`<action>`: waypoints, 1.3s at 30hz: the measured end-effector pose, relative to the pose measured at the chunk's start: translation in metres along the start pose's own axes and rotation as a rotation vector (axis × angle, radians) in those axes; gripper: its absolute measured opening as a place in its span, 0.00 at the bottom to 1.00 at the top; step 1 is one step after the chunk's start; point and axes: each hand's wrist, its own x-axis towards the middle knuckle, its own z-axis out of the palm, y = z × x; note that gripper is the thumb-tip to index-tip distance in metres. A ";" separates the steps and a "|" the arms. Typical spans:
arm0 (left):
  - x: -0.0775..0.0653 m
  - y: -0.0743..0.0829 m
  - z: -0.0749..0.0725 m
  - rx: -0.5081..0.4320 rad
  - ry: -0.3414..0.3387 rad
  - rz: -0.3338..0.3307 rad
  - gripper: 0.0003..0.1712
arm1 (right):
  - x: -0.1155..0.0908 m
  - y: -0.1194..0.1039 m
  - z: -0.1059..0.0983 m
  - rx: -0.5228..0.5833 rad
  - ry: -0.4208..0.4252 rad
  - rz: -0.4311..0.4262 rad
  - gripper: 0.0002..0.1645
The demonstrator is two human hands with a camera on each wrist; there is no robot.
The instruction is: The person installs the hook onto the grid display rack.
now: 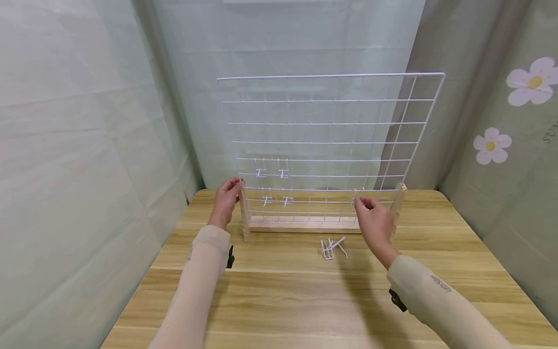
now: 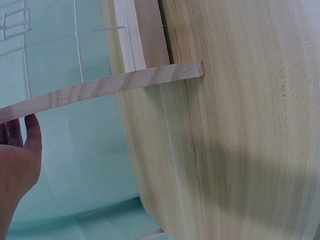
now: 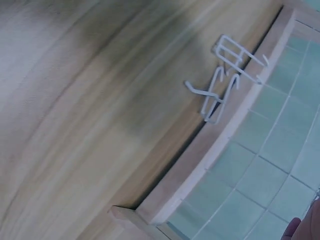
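A white wire grid panel (image 1: 330,142) stands upright in a wooden base (image 1: 301,226) with a post at each side. My left hand (image 1: 224,201) holds the top of the left wooden post (image 2: 100,91), its thumb and fingertips against the wood. At the grid's lower right, my right hand (image 1: 376,220) pinches a white wire hook (image 1: 355,194), mostly hidden behind the fingertips. Several similar hooks (image 1: 283,172) hang in two rows on the left part of the grid. Two loose hooks (image 3: 216,102) lie on the table before the base.
The rack stands towards the back of a wood-grain table (image 1: 279,295). Pale green cloth (image 1: 305,43) hangs behind it and on both sides, with white flowers (image 1: 491,145) printed on the right one. The right post (image 1: 398,196) rises close beside my right hand.
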 end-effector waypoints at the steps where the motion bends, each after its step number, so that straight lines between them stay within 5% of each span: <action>1: 0.000 0.000 0.000 -0.001 0.001 -0.002 0.16 | 0.001 -0.002 0.000 0.003 0.006 -0.001 0.16; 21: -0.003 0.002 0.000 0.011 -0.009 0.001 0.19 | 0.027 -0.039 -0.010 -0.015 0.111 -0.009 0.17; 39: -0.003 0.002 0.001 -0.009 -0.004 0.005 0.19 | 0.051 -0.061 -0.016 -0.100 0.124 0.027 0.17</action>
